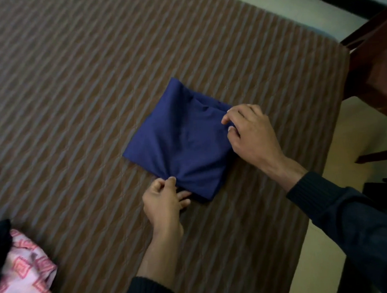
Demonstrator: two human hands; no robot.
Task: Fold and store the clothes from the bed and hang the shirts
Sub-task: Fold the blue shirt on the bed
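Fingers of the left hand (163,201) pinch the near edge of the folded blue garment (181,140) while the right hand (248,131) pinches its right-hand corner, the bundle lying on the striped bed cover (71,86). To finish the fold well, both pinches probably want an even outward pull so the radiating creases flatten before lifting. A pink patterned cloth (23,274) lies well apart at the near left, and dark wooden furniture (373,63) stands beyond the bed's edge; neither blocks the hands.

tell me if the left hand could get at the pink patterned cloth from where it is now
Probably yes: the left hand pinches the blue garment, and only bare striped bedcover lies between it and the pink patterned cloth.
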